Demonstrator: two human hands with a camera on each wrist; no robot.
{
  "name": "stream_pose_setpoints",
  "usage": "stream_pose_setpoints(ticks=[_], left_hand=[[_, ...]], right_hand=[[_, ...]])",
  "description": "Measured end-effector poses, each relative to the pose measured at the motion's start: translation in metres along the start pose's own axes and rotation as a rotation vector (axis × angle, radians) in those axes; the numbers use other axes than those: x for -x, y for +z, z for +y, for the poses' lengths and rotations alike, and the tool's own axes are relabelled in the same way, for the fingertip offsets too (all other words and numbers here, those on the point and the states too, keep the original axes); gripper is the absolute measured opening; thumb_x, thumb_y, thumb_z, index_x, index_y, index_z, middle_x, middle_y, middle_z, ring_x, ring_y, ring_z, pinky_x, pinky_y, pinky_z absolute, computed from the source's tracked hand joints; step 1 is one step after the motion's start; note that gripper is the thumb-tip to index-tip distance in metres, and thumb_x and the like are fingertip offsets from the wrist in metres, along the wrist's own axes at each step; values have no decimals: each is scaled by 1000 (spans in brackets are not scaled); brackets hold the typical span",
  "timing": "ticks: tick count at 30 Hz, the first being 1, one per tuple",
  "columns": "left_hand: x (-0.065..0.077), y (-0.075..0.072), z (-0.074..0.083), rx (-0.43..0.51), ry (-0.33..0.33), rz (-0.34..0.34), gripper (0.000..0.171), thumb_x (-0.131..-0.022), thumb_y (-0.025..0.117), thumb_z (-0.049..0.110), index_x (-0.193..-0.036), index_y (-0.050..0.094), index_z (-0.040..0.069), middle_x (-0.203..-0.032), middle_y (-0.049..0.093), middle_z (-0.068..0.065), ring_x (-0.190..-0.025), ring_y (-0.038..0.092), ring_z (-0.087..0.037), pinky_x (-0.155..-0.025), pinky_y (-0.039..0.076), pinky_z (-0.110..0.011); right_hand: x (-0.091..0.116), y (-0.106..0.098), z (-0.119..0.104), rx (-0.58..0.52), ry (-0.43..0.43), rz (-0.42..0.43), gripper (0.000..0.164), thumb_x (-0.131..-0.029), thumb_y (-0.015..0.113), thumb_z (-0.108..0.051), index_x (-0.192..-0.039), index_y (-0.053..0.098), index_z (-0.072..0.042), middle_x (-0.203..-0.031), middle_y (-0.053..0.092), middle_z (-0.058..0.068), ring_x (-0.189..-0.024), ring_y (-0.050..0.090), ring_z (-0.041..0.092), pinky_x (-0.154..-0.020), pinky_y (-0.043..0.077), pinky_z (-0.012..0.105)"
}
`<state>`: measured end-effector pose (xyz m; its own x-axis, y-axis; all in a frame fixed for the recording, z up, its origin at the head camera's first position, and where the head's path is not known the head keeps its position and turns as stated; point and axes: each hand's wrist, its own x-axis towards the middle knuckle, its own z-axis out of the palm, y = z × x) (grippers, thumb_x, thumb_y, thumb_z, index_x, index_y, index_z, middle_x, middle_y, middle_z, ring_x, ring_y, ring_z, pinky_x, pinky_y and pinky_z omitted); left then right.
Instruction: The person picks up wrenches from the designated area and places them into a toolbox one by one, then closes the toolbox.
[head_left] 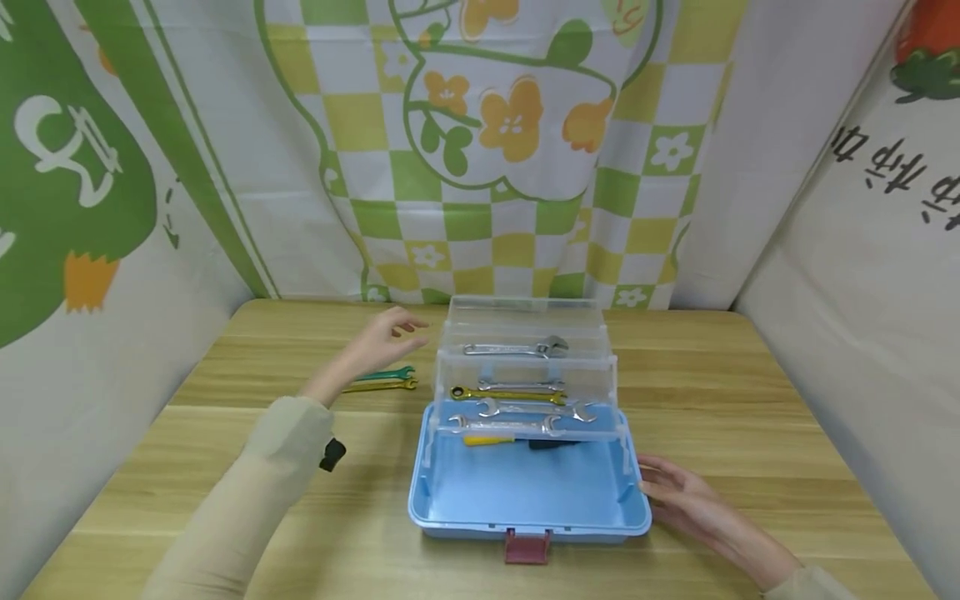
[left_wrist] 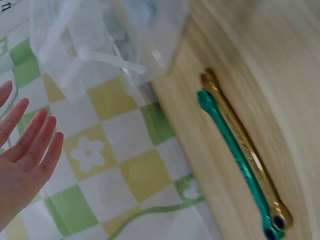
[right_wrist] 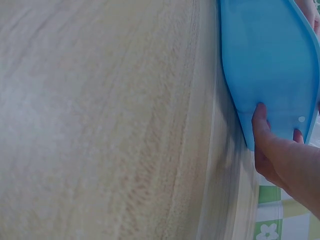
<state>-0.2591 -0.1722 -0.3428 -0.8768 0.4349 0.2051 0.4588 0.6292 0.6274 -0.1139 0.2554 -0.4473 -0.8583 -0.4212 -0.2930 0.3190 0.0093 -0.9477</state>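
A blue toolbox stands open on the table, its clear tiered trays raised at the back. In the trays lie an adjustable wrench, a gold wrench and several silver wrenches. My left hand is in the air left of the trays, fingers extended, holding nothing. Below it a green wrench and a gold wrench lie side by side on the table. My right hand touches the toolbox's right side; in the right wrist view its thumb rests against the blue wall.
A yellow handle and a black handle show inside the box under the trays. A dark red latch hangs at its front. Patterned curtain closes off the wooden table's far edge.
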Motion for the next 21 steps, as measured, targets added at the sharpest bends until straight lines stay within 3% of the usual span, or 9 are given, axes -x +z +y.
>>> stream_pose_setpoints(ticks=[9, 13, 21], left_hand=[[21, 0, -38, -59, -44, -63, 27, -86, 56, 10, -108, 57, -6, -107, 57, -23, -96, 53, -36, -82, 43, -47], [30, 3, -53, -87, -100, -93, 29, -87, 55, 13, -110, 57, -6, -107, 58, -22, -95, 53, -33, -80, 44, -45], [40, 6, -71, -97, -153, -128, 31, -87, 55, 12, -110, 55, -8, -106, 57, -22, -94, 52, -34, -79, 44, -45]], right_hand=[[-1, 0, 1, -1, -20, -3, 60, -91, 48, -14, -134, 15, 10, -133, 35, 21, -110, 46, 13, -94, 39, 39], [-1, 1, 2, -1, -12, 3, 60, -91, 49, -13, -134, 15, 10, -132, 36, 20, -109, 47, 13, -93, 39, 38], [-2, 0, 2, -9, -28, -2, 61, -92, 47, -13, -134, 13, 12, -133, 32, 26, -111, 46, 16, -94, 38, 40]])
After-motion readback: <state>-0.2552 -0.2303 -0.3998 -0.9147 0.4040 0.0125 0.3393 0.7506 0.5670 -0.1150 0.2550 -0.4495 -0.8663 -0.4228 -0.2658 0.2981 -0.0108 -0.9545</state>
